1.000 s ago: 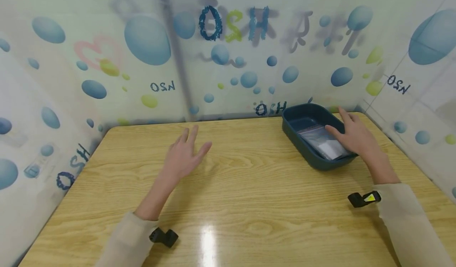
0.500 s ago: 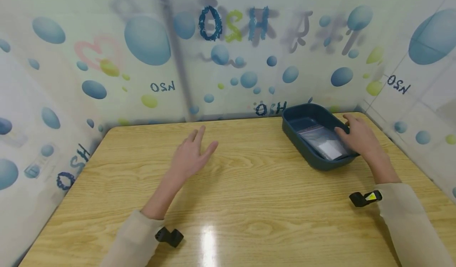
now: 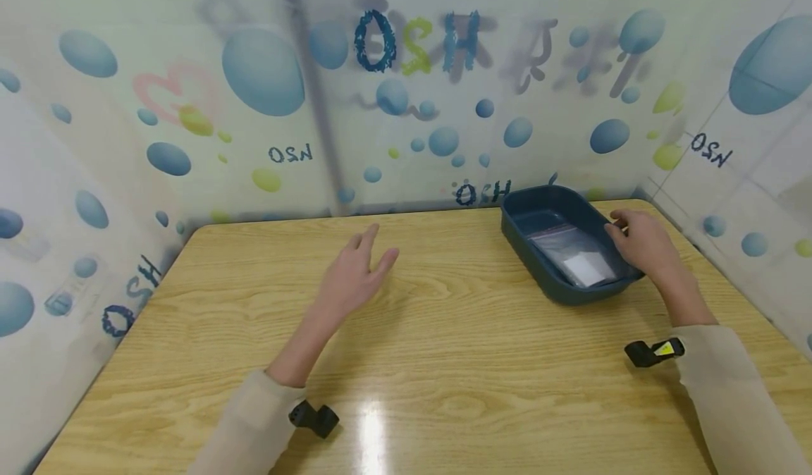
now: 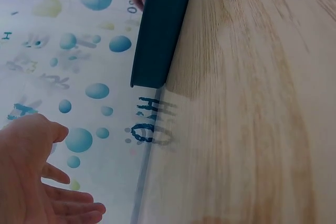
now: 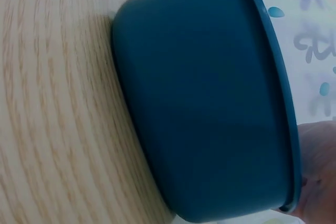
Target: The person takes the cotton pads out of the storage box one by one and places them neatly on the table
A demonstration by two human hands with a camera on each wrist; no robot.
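Observation:
A dark blue rectangular plastic basin (image 3: 536, 263) stands at the back right of the wooden table. Inside it lies a clear zip bag (image 3: 558, 241) with a white piece in it. My right hand (image 3: 646, 244) pinches the basin's right rim, thumb on the inner side and fingers curled over the outside. In the right wrist view the basin's wall (image 5: 205, 98) hides most of that hand. Over the middle of the table hovers my left hand (image 3: 351, 278), fingers spread and holding nothing. The left wrist view shows this hand (image 4: 37, 177) apart from the basin (image 4: 161, 32).
The wooden table (image 3: 444, 348) meets a back wall (image 3: 406, 108) covered by a sheet with blue and green dots. Similar side walls rise at the left and right. The basin's far end is close to the back wall.
My right hand has drawn its fingers in from a spread pose and closed on the basin's rim. The basin has shifted very slightly left. My left hand has drifted to the right.

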